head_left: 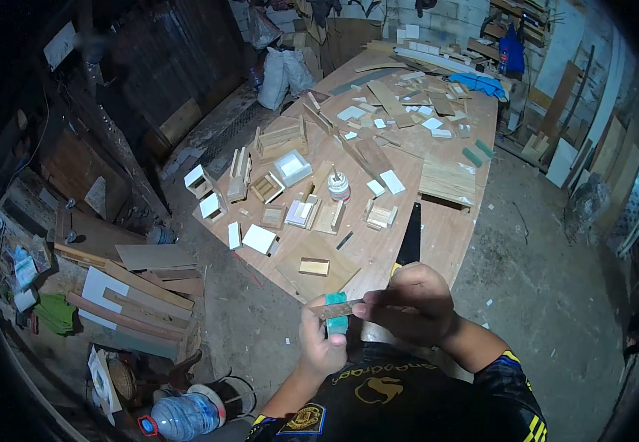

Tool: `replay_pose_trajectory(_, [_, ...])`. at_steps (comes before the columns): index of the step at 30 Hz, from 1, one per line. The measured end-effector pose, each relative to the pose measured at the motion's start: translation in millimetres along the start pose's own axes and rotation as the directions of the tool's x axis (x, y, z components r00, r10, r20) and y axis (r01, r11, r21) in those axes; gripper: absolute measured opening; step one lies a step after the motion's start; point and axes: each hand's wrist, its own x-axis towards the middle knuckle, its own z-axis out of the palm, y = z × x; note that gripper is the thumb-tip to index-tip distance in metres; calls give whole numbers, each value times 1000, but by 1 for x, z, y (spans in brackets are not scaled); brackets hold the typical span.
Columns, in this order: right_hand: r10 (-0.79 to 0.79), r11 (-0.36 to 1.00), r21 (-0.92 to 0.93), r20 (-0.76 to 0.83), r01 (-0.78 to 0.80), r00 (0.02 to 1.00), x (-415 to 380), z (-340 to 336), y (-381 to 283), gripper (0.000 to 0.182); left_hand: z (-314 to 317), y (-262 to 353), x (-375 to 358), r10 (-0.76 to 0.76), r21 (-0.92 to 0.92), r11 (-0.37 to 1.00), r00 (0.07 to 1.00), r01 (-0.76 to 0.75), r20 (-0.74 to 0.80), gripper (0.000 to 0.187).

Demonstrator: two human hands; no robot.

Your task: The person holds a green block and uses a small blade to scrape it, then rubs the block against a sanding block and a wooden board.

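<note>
I see L hand w/ brown strip + green piece; R hand also clamped on strip, near table.

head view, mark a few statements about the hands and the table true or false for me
1. The left hand and right hand are both at a small wooden piece. True.
2. The white tub is tipped on its side. False: the white tub stands upright on the table.
3. A blue cloth lies toward the far end of the table. True.
4. The big bottle with the red cap is on the table. False: that bottle is off the table, at the lower left.
5. A green strip is in the left hand. True.
</note>
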Motion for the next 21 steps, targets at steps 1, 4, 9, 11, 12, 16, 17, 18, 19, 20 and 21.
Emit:
replay_pose_trajectory(1, [-44, 999, -32, -8, 44, 999, 1, -1, 0, 21, 0, 1, 0, 1, -2, 1000, 1000, -1, 0, 77])
replay_pose_trajectory(4, [-52, 998, -42, 32, 53, 998, -3, -1, 2, 25, -1, 3, 1, 7, 27, 1000, 1000, -7, -21, 76])
replay_pose_trajectory(9, [-96, 983, -150, 84, 108, 992, -7, 3, 8, 34, 0, -4, 2, -132, -55, 990, 991, 132, -5, 73])
replay_pose_trajectory(11, [-101, 983, -148, 83, 113, 991, -10, 9, 13, 36, 2, -3, 4, -143, -80, 987, 990, 142, -1, 71])
replay_pose_trajectory(12, [-86, 984, -149, 48, 92, 995, -11, 11, 16, 40, 3, -3, 4, -157, -105, 982, 988, 157, 4, 68])
replay_pose_trajectory(16, [-147, 963, -217, 79, 161, 986, -24, 20, 36, 44, 2, -5, 5, -150, -126, 980, 988, 151, 18, 62])
replay_pose_trajectory(17, [-148, 962, -218, 80, 162, 986, -25, 23, 39, 44, 2, -5, 6, -163, -133, 977, 987, 164, 14, 60])
replay_pose_trajectory(18, [-158, 963, -211, 61, 167, 986, -25, 27, 41, 43, 3, -5, 6, -178, -141, 974, 984, 177, 9, 58])
replay_pose_trajectory(19, [-165, 964, -204, 42, 171, 985, -25, 29, 42, 42, 2, -7, 6, -179, -141, 974, 984, 179, 8, 58])
replay_pose_trajectory(20, [-163, 965, -203, 40, 168, 986, -24, 28, 42, 42, 1, -10, 6, -156, -82, 984, 988, 155, -3, 57])
replay_pose_trajectory(21, [-166, 959, -221, 62, 176, 984, -23, 26, 42, 41, 1, -10, 8, -132, -23, 991, 991, 131, -13, 55])
